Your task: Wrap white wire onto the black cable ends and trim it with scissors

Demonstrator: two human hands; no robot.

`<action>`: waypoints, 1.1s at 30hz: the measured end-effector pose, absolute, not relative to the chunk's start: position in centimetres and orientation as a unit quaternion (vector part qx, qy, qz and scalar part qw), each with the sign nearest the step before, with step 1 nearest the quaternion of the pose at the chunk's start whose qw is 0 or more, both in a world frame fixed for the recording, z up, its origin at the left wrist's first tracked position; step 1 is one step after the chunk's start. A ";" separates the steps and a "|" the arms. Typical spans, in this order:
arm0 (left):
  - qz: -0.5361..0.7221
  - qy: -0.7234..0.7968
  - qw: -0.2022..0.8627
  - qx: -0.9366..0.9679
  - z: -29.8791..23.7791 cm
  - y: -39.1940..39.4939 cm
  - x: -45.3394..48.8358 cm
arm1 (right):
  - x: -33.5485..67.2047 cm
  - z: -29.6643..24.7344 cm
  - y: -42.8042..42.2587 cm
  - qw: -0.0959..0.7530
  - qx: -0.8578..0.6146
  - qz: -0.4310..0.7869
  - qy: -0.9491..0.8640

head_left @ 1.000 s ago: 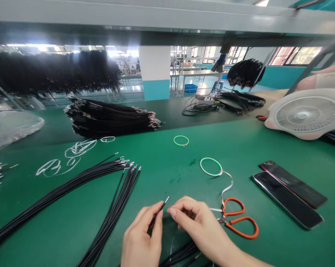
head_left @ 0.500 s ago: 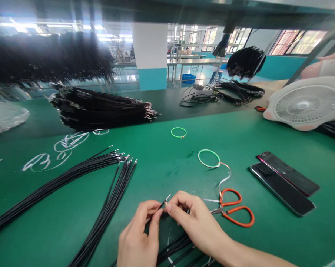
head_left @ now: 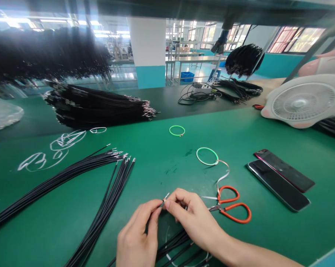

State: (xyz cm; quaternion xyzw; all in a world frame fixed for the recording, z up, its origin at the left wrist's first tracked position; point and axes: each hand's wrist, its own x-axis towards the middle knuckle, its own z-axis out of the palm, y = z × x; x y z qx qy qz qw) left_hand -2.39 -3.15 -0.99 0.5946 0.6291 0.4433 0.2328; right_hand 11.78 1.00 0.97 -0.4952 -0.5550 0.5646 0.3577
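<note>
2 hands have closed on 1 wire tip.

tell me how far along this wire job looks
Done: likely the large stack of black wires further back, their metal tips showing. In hand: one wire end pinched between the left hand and right hand. Left: probably the loose black wires fanned out nearby, though that can't be confirmed.
</note>
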 end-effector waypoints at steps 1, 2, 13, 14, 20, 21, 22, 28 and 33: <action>0.442 0.627 0.228 0.600 -1.0 -3.1 -2.4 | 11.8 1.0 1.0 0.360 -0.493 0.565 -0.555; 0.439 0.624 0.226 0.605 -0.9 -3.1 -2.5 | 11.8 0.9 1.0 0.363 -0.491 0.565 -0.555; 0.449 0.597 0.231 0.624 -1.3 -3.1 -2.6 | 11.8 0.9 1.1 0.364 -0.492 0.544 -0.573; 0.445 0.598 0.237 0.623 -1.3 -3.1 -2.7 | 11.7 0.9 1.1 0.365 -0.492 0.539 -0.579; 0.412 0.603 0.361 0.580 -1.3 -2.4 -3.2 | 11.7 0.7 1.1 0.361 -0.485 0.496 -0.623; 0.418 0.606 0.378 0.561 -1.2 -2.4 -3.2 | 11.7 0.6 1.1 0.358 -0.486 0.491 -0.629; 0.426 0.610 0.388 0.544 -1.1 -2.3 -3.1 | 11.7 0.5 1.0 0.357 -0.487 0.485 -0.633; 0.468 0.607 0.431 0.477 -0.5 -1.8 -2.7 | 11.7 0.3 0.9 0.362 -0.475 0.474 -0.647; 0.480 0.616 0.486 0.393 -0.2 -1.5 -2.8 | 11.7 0.1 0.7 0.358 -0.464 0.490 -0.645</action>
